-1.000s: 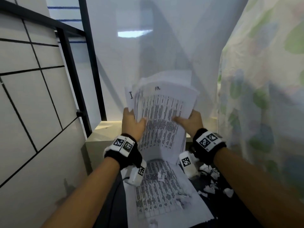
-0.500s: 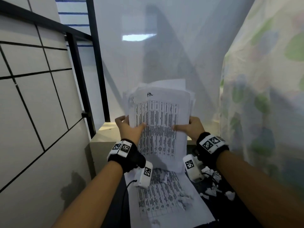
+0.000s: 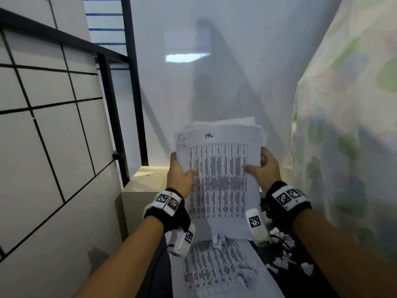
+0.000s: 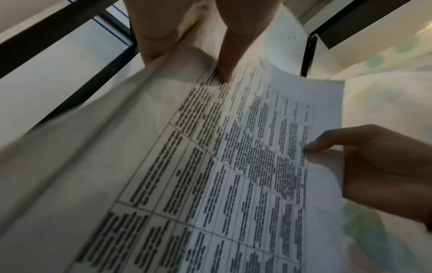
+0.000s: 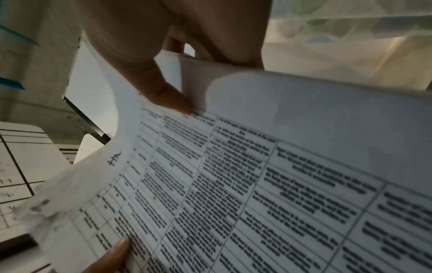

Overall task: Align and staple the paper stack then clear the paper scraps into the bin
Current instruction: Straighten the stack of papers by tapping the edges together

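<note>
The left hand point(image 3: 180, 173) pinches the left edge of the paper stack point(image 3: 219, 168), thumb laid across the printed front sheet and fingers behind it. The right hand point(image 3: 263, 166) grips the right edge the same way, its thumb on the table of text and its fingers curled around the back. The stack stands upright between both hands, lifted in front of the person; the top edges of the sheets behind the front one are fanned and uneven. A handwritten mark sits near the top of the front sheet. Both forearms reach forward and up, wrists cocked back, each wearing a black wristband point(image 3: 169, 208) with coded tags. Below the stack, nearer the person, another printed sheet point(image 3: 217, 269) lies flat on a dark surface, with crumpled paper scraps point(image 3: 219, 240) on it and more scattered to its right point(image 3: 281, 262).
</note>
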`<state>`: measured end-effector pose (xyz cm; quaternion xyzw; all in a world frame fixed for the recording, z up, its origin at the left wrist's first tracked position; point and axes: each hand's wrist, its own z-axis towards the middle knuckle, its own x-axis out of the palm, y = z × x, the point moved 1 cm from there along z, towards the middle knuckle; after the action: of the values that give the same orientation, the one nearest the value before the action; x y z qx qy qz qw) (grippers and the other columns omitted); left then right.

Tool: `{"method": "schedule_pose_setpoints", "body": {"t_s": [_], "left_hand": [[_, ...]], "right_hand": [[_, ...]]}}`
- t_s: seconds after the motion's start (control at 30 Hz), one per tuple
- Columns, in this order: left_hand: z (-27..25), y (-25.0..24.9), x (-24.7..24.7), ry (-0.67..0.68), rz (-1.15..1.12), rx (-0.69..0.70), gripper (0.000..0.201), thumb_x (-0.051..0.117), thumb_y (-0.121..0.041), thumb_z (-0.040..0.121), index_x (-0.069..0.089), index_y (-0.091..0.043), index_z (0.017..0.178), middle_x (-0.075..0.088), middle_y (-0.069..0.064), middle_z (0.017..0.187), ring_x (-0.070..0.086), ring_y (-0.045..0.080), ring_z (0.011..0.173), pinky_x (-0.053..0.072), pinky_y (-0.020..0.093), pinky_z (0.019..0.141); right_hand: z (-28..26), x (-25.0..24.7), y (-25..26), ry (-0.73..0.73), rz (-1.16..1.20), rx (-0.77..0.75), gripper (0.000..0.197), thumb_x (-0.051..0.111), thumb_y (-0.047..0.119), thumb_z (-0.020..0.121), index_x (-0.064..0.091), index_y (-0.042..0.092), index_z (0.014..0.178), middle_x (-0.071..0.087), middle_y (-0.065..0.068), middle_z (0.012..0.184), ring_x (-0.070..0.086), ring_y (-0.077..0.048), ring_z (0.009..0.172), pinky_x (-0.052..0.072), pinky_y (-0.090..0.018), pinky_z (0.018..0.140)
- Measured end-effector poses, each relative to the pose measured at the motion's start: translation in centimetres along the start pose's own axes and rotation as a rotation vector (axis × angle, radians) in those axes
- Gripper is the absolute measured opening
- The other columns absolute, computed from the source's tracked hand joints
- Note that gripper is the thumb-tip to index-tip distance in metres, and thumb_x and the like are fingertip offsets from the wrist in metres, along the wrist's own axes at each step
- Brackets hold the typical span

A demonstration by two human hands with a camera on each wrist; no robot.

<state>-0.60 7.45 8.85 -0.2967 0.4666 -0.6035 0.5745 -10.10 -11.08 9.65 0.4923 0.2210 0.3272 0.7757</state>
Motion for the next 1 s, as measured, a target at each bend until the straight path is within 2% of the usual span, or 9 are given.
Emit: {"method": "schedule_pose_setpoints", "body": {"t_s": [0.1,0.17,0.2,0.3,0.43,0.53,0.67,0.83,1.0], "left_hand": [[0.8,-1.1,0.0,-0.056,-0.033,0.058,0.049,0.057,0.003,0.087,0.034,-0.002,0.13,0.054,0.006,0.113,0.054,0.013,0.089,0.046,0.012,0.073],[1.1,-1.2,-0.2,-0.056,-0.085,0.071,0.054,0.056,0.003,0.088,0.028,-0.004,0.134,0.052,0.004,0.114,0.055,0.007,0.08,0.047,0.002,0.061],[1.0,-1.1,-0.2,-0.032,-0.073,0.064,0.058,0.056,0.002,0.089,0.024,-0.004,0.138,0.048,0.002,0.116,0.054,0.006,0.085,0.044,-0.004,0.065],[0.3,-0.3,0.2,0.047,0.051,0.044,0.055,0.053,0.001,0.091,0.025,-0.006,0.138,0.049,0.003,0.121,0.056,0.017,0.104,0.043,0.007,0.082],[1.3,-0.5,-0.1,-0.064,-0.007,0.061,0.048,0.051,-0.001,0.092,0.032,-0.007,0.135,0.054,0.007,0.111,0.053,0.001,0.069,0.047,0.005,0.047],[1.0,0.4,-0.5,-0.023,-0.029,0.012,0.051,0.055,-0.005,0.091,0.028,-0.005,0.135,0.052,0.004,0.113,0.057,0.014,0.084,0.049,0.005,0.059],[-1.0,3.0,-0.2,0.126,0.107,-0.112,0.047,0.046,-0.015,0.097,0.027,-0.005,0.139,0.047,0.012,0.139,0.047,0.027,0.127,0.038,0.04,0.108],[-0.7,3.3,-0.3,0.053,0.048,-0.094,0.032,0.043,-0.015,0.098,0.038,-0.001,0.126,0.054,0.005,0.114,0.054,0.026,0.112,0.043,0.037,0.099],[-2.3,8.1,-0.8,0.313,0.322,-0.326,0.047,0.057,-0.02,0.09,0.038,-0.005,0.13,0.054,0.016,0.13,0.055,0.032,0.118,0.046,0.042,0.1]], "right_hand": [[0.8,0.0,0.6,-0.104,0.084,-0.029,0.052,0.064,-0.018,0.072,0.044,0.028,0.086,0.064,-0.013,0.089,0.065,-0.032,0.081,0.056,-0.045,0.077],[1.1,-0.1,0.6,-0.099,0.196,0.017,0.066,0.07,-0.013,0.071,0.039,0.035,0.105,0.063,-0.009,0.099,0.065,-0.026,0.087,0.056,-0.042,0.079],[1.0,0.0,0.5,-0.07,0.205,0.044,0.076,0.072,-0.011,0.07,0.035,0.035,0.118,0.061,-0.01,0.108,0.063,-0.026,0.095,0.055,-0.043,0.082],[0.4,1.0,0.5,0.052,0.018,0.066,0.073,0.067,-0.011,0.075,0.032,0.011,0.135,0.055,-0.013,0.119,0.057,-0.032,0.112,0.05,-0.038,0.089],[1.1,1.5,2.0,-0.045,-0.051,-0.029,0.046,0.066,-0.003,0.081,0.05,0.002,0.124,0.061,-0.015,0.116,0.059,-0.027,0.106,0.049,-0.034,0.091],[0.8,0.8,0.8,-0.015,-0.024,0.045,0.057,0.073,0.0,0.075,0.047,0.007,0.125,0.06,-0.011,0.116,0.059,-0.027,0.107,0.051,-0.041,0.092],[-0.8,0.6,-2.1,0.099,-0.181,0.158,0.064,0.078,0.01,0.073,0.047,0.004,0.128,0.06,-0.013,0.124,0.059,-0.026,0.111,0.048,-0.04,0.099],[-1.2,0.3,-2.6,0.031,-0.067,0.173,0.042,0.071,0.007,0.08,0.058,-0.001,0.119,0.064,-0.014,0.114,0.06,-0.023,0.099,0.05,-0.037,0.092],[-2.8,0.7,-4.1,0.015,-0.208,0.212,0.03,0.062,0.013,0.088,0.063,-0.007,0.111,0.067,-0.021,0.11,0.063,-0.033,0.1,0.052,-0.044,0.09]]}}
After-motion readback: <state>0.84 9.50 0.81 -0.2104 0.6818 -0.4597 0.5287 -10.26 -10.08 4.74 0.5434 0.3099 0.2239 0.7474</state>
